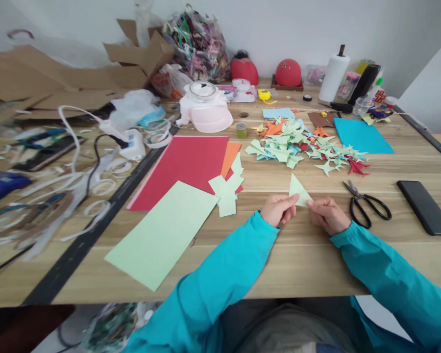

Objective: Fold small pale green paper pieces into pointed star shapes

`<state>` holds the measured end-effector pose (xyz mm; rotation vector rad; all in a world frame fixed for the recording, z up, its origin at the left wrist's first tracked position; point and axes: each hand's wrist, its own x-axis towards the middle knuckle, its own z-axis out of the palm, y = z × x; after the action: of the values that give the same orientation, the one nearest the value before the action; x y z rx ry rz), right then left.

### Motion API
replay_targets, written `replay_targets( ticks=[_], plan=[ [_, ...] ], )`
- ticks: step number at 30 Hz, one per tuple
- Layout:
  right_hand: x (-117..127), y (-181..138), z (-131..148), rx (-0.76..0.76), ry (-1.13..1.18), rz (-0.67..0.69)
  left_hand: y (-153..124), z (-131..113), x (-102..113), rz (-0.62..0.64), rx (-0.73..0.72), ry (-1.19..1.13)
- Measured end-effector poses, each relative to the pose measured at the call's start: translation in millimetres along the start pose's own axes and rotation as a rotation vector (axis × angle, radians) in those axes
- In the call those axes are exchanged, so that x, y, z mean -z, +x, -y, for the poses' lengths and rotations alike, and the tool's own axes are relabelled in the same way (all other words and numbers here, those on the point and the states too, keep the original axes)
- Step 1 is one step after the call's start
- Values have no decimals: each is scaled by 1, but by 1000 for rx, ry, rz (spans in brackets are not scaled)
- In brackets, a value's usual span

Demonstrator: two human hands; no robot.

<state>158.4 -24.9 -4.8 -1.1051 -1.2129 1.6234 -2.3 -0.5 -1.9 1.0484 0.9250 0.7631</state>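
Over the table, left grip and right grip (both pinched closed) on a green paper triangle.

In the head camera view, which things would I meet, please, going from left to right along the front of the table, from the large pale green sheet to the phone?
Large pale green sheet, small pale green pieces, left hand, pale green paper triangle, right hand, scissors, black phone.

sleeves: teal, loose, wrinkled | cuffs: snug | lap garment: greyish
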Motion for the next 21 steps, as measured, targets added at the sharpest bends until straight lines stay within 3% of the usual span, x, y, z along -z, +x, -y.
replay_targets(
  ticks=[6,12,21],
  plan=[
    [-2,1,2,12,69,-33,1,-1,1,-21,-21,-4],
    [-1,2,4,14,144,-14,0,-3,1,57,33,-77],
    [-1,2,2,38,87,-75,0,-4,-1,-55,-33,-79]
  ],
)
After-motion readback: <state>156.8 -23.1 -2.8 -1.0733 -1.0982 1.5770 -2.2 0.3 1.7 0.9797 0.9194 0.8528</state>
